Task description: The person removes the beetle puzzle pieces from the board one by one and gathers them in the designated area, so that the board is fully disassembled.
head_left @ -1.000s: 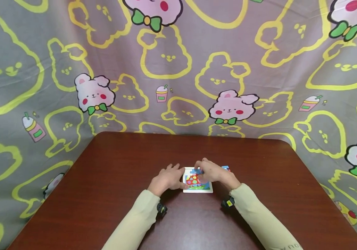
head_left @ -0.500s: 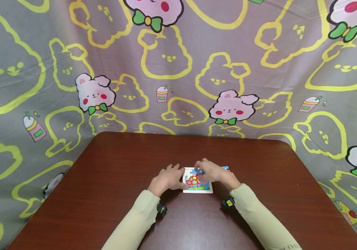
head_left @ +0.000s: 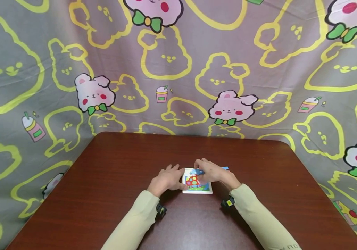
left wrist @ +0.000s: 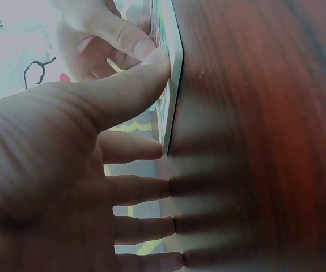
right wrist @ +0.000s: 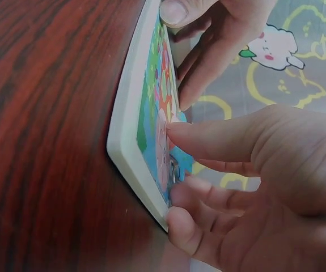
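Observation:
A small white-framed jigsaw puzzle (head_left: 197, 190) with a red spotted picture lies flat on the table between my hands. My left hand (head_left: 166, 179) is at its left side. In the left wrist view its thumb (left wrist: 134, 88) presses on the board's edge, the index fingertip touches a corner, and the other straight fingers rest on the table. My right hand (head_left: 213, 172) reaches over the far right part of the board. It pinches a blue jigsaw piece (right wrist: 181, 161), which stands tilted above the board in the right wrist view. Its fingers partly hide the piece and the picture.
Another blue and red item (head_left: 226, 168), perhaps more puzzle pieces, shows behind the right wrist, mostly hidden. The brown table (head_left: 134, 156) extends around the board. A cartoon-patterned cloth (head_left: 178, 80) hangs behind the table's far edge and at both sides.
Both hands stay almost in place. Under the right fingers the blue jigsaw piece has turned slightly over the top of the board.

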`<action>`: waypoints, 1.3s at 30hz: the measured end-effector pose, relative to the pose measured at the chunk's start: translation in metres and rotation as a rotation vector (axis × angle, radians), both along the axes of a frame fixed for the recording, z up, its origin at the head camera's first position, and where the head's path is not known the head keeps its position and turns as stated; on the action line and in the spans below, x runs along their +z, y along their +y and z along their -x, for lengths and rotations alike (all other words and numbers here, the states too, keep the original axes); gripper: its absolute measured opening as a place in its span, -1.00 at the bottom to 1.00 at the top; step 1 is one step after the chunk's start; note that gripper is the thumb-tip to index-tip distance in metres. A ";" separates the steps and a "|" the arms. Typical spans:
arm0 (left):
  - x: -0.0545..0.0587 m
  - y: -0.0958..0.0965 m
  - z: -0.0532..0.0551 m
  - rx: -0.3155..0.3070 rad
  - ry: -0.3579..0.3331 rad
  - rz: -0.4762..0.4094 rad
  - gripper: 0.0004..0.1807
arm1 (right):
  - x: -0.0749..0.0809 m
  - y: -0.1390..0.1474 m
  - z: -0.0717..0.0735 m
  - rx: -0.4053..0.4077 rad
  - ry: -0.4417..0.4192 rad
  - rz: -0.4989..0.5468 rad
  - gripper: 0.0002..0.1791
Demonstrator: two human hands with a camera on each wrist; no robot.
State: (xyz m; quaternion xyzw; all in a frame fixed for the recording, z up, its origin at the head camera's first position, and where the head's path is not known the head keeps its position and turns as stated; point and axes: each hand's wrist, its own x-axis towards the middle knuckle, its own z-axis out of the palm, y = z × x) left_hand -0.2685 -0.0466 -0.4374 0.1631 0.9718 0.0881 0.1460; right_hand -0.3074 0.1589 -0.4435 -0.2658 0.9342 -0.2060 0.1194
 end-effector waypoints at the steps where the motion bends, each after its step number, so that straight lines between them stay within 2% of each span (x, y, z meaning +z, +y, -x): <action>1: 0.000 0.000 0.000 0.002 0.000 0.000 -0.12 | 0.000 0.000 0.000 0.001 0.003 0.006 -0.62; 18: 0.000 -0.002 -0.002 0.004 0.001 -0.023 -0.12 | -0.002 -0.006 -0.001 -0.042 0.032 0.026 -0.70; 26: -0.001 -0.001 -0.002 -0.010 0.012 -0.005 -0.13 | -0.006 -0.002 0.001 0.014 0.087 0.033 -0.84; 30: 0.000 0.000 -0.001 -0.016 0.017 -0.002 -0.14 | -0.005 0.000 0.002 0.058 0.071 0.028 -0.93; 33: 0.000 0.000 -0.001 -0.019 0.016 0.000 -0.14 | -0.003 0.001 0.003 0.089 0.057 0.036 -0.90; 39: 0.001 0.001 -0.002 -0.015 0.015 0.004 -0.14 | -0.001 0.002 0.002 0.096 0.017 0.047 -0.83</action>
